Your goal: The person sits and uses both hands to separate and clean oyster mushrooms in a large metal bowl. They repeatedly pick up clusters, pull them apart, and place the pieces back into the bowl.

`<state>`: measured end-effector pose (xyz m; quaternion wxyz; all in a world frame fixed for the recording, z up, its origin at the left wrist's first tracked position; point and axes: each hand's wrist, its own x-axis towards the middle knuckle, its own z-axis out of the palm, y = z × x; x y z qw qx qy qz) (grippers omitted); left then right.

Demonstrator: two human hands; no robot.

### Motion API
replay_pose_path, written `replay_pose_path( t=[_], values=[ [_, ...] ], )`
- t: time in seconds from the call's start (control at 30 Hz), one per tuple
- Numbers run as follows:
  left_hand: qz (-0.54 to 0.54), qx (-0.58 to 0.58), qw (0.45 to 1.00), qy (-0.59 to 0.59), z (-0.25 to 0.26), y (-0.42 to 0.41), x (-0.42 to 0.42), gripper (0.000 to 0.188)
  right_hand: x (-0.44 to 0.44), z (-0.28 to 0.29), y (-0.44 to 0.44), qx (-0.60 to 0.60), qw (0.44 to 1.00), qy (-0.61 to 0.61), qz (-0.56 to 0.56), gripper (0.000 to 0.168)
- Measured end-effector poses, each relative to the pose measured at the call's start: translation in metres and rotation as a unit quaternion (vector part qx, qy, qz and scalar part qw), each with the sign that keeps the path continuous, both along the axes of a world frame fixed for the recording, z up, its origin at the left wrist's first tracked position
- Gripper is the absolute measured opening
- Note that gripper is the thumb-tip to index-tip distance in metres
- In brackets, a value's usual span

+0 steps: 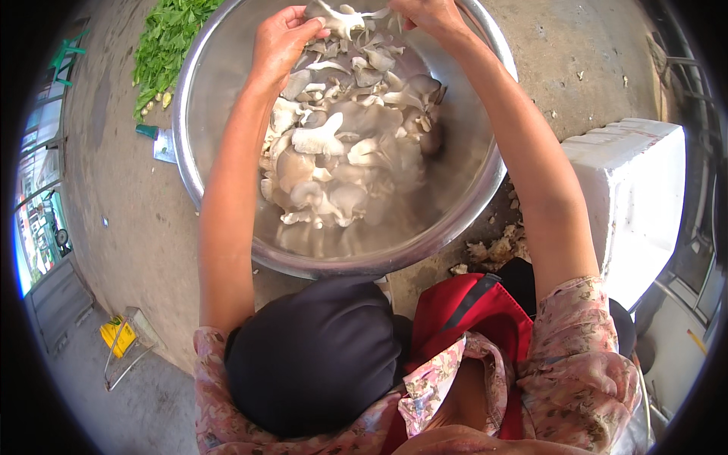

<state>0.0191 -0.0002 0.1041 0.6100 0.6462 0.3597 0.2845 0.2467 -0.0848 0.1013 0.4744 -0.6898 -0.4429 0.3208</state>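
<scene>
Near the top of the head view, my left hand [284, 42] grips a grey-white oyster mushroom [338, 21] between thumb and fingers. My right hand [426, 16], partly cut off by the upper edge, has bent fingers at a thin pale mushroom strip [375, 12] that stretches across from that piece. Both hands are above the far part of a wide stainless steel basin [460, 227]. In the basin lies a heap of oyster mushrooms [347, 170], some whole caps and some torn pieces, with a pale one [319, 136] on top.
Leafy greens [168, 51] lie on the concrete floor left of the basin. A broad blade with a green handle [147, 131] is close to its left rim. At right is a white foam box [614, 165], with mushroom scraps [500, 247] beside it. My knee [318, 352] is in front.
</scene>
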Motion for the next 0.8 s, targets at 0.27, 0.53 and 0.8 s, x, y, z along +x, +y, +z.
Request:
replay_pose_path(
  t=[0.27,0.53,0.8],
  values=[
    [0.007,0.061,0.998,0.023,-0.001,0.0,0.019,0.028,-0.031,0.014,0.031,0.11,0.959,-0.217,0.145,0.034],
    [0.036,0.044,0.997,-0.049,-0.01,0.019,-0.003,0.028,0.017,-0.047,-0.002,-0.066,0.934,-0.352,0.006,0.034],
    [0.001,-0.071,0.99,-0.126,-0.001,0.027,-0.003,0.025,-0.028,-0.042,0.015,0.049,0.98,-0.159,0.108,0.045]
  ],
)
